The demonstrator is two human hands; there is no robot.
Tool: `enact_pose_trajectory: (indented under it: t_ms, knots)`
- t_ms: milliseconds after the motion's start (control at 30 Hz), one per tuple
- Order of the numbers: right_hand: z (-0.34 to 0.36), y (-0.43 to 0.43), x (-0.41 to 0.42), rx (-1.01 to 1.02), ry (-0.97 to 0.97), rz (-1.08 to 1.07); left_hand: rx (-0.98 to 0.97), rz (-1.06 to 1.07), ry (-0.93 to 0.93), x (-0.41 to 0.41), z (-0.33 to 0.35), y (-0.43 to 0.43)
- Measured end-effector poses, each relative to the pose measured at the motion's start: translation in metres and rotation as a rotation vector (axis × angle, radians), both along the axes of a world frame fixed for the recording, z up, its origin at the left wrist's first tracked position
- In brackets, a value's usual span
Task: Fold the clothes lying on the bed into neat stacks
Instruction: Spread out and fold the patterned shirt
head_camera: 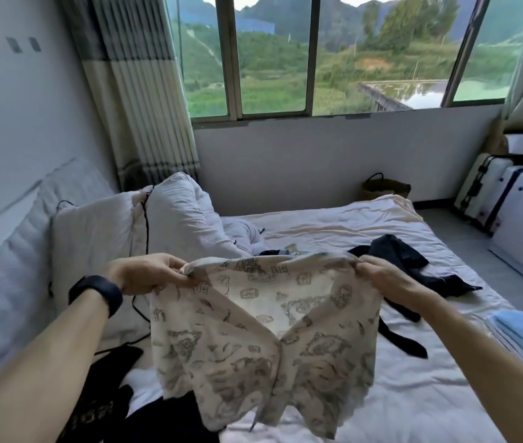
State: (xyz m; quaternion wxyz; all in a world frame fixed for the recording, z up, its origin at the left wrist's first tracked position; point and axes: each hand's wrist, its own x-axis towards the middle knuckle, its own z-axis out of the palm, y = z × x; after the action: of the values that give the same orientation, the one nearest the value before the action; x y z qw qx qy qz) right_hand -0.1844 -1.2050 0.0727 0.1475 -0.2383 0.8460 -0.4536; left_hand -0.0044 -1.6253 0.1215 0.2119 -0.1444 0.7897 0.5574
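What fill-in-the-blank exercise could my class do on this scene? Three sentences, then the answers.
The left hand and right hand hold the printed garment by its ____ edge.
The black band sits on the ____ wrist.
The blue cloth lies at the ____ edge of the bed.
Answers: top; left; right.

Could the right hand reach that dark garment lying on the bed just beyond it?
Probably yes. The dark garment lies spread on the bed right beside the right hand, with nothing between them. But that hand is gripping the shirt, so it would have to let go first.
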Motion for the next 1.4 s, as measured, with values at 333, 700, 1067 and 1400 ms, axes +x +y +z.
enact_pose_trajectory:
  t_ms: [333,700,1067,1400]
  knots:
    - [-0.029,0.002,0.029,-0.009,0.439,-0.222,-0.649,0.141,0.259,0.011,-0.047,0.008]
    - [-0.026,0.052,0.031,-0.017,-0.35,-0.024,0.103,0.172,0.053,0.045,-0.07,0.03]
    - [-0.074,0.12,0.038,0.08,0.553,-0.154,-0.804,0.429,0.453,0.063,-0.11,0.143]
    - [-0.129,0.203,0.065,0.048,0.625,0.007,-1.065,0.591,0.471,0.12,-0.143,0.231]
